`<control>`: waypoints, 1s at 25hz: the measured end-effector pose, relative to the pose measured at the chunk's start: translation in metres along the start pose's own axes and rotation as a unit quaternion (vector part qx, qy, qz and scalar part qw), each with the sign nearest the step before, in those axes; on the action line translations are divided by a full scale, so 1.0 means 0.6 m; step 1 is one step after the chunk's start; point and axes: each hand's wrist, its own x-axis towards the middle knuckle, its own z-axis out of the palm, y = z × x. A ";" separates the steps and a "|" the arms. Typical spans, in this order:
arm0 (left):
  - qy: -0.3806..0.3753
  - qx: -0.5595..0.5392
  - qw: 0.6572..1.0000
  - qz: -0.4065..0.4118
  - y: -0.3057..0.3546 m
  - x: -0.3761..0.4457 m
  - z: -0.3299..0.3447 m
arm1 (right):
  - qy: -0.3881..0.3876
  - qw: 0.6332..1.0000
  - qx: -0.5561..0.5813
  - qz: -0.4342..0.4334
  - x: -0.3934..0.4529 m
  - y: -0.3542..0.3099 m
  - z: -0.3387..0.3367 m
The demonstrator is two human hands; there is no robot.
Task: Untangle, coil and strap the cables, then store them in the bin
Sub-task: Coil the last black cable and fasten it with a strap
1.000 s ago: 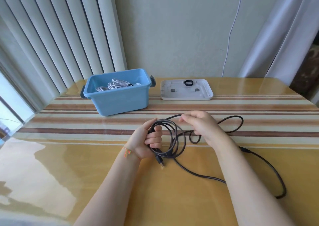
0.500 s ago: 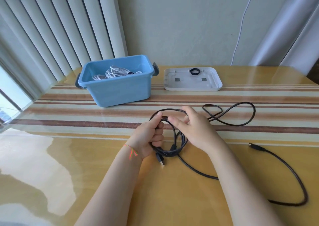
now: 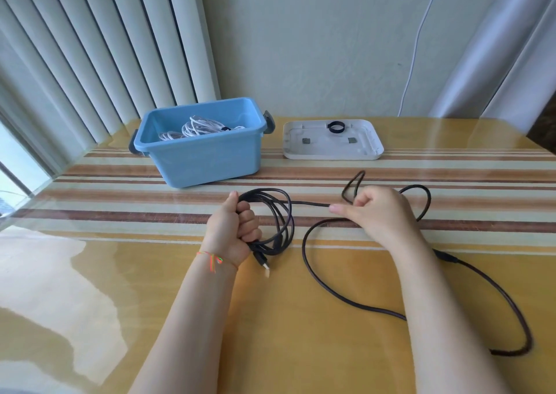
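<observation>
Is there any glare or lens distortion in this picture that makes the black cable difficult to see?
Head view: window glare whitens the glossy table at the near left, away from the black cable, which stays sharp and dark against the wood; the wide lens bends the blinds and the table's edges; the left hand and right hand look unblurred.

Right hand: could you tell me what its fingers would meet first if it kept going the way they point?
Probably the black cable coil gripped by the left hand; the right hand points left along the strand.

A glossy yellow surface (image 3: 301, 318) with brown stripes meets a pale wall (image 3: 316, 47). White blinds (image 3: 90, 62) hang left, a curtain (image 3: 496, 47) right; daylight glares left.
</observation>
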 end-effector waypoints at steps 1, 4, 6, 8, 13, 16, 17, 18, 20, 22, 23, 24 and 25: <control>0.010 0.004 1.000 0.009 -0.003 -0.001 0.002 | 0.005 1.000 -0.013 0.006 0.000 0.002 -0.007; 0.032 0.006 0.998 0.046 -0.003 0.000 0.004 | -0.061 0.998 -0.026 0.011 0.001 0.010 -0.026; 0.065 -0.001 0.993 0.096 0.003 0.002 0.004 | -0.073 0.997 -0.026 -0.003 0.002 0.015 -0.034; 0.118 0.003 0.981 0.155 0.005 -0.001 0.004 | -0.045 0.999 -0.014 -0.021 0.002 0.015 -0.032; 0.237 0.257 0.843 0.409 -0.014 -0.018 0.018 | -0.003 0.988 0.080 -0.130 -0.012 -0.012 -0.007; 0.135 0.379 0.778 0.482 -0.031 -0.045 0.059 | -0.027 0.978 -0.056 -0.198 -0.021 -0.034 0.006; 0.092 0.429 0.763 0.475 -0.034 -0.054 0.076 | -0.050 0.970 -0.106 -0.214 -0.026 -0.046 0.009; 0.060 0.490 0.740 0.458 -0.032 -0.065 0.094 | -0.078 0.960 -0.147 -0.227 -0.032 -0.060 0.009; 0.027 0.604 0.689 0.400 -0.021 -0.074 0.122 | -0.146 0.947 -0.167 -0.232 -0.044 -0.091 0.000; -0.022 0.623 0.719 0.307 -0.007 -0.072 0.136 | -0.226 0.945 -0.113 -0.206 -0.055 -0.117 -0.024; -0.057 0.598 0.760 0.250 -0.001 -0.068 0.138 | -0.258 0.942 -0.086 -0.194 -0.059 -0.127 -0.038; -0.092 0.562 0.800 0.186 0.002 -0.066 0.137 | -0.281 0.939 -0.070 -0.185 -0.062 -0.134 -0.049; -0.123 0.533 0.827 0.129 0.004 -0.065 0.136 | -0.290 0.937 -0.070 -0.180 -0.064 -0.140 -0.060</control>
